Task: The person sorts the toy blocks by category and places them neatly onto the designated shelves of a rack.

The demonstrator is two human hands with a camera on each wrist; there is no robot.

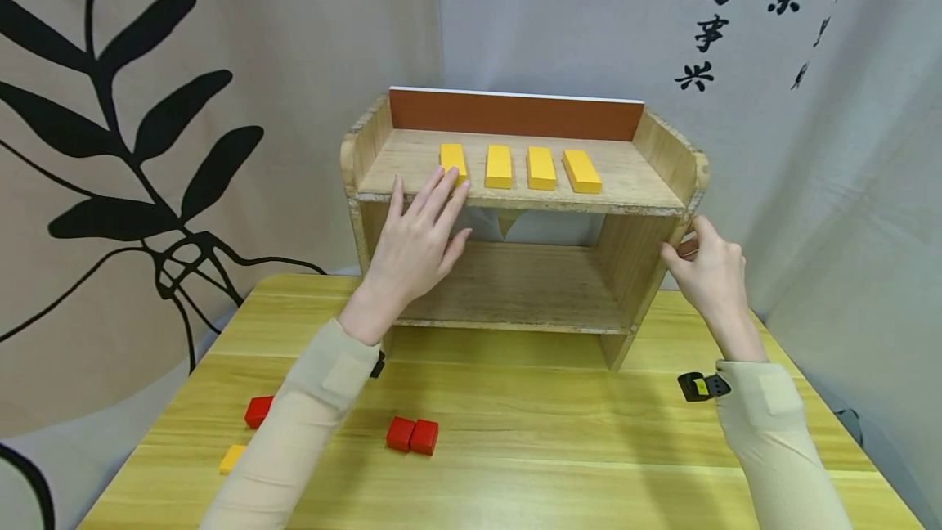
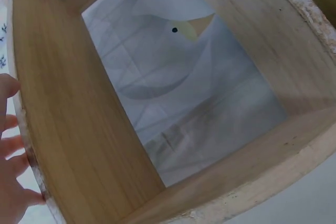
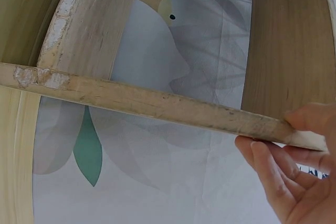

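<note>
Shelf (image 1: 515,289) stood near the tabletop's (image 1: 545,440) far edge, bearing four yellow blocks (image 1: 540,168). The left hand (image 1: 415,248), straight-fingered, partly hid the leftmost block (image 1: 452,156), perhaps touching it; the right hand (image 1: 710,272) pinched the shelf's right edge. A sleeve (image 1: 294,424) overlapped a red block (image 1: 257,411) toward the tabletop's left edge.

Left grip (image 1: 419,237) at yellow block (image 1: 452,156), right grip (image 1: 710,270) on wooden shelf (image 1: 530,283)

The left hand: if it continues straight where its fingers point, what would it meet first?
Probably the leftmost yellow block on the upper shelf; in the head view the left hand partly covers it, but whether they touch is unclear.
</note>
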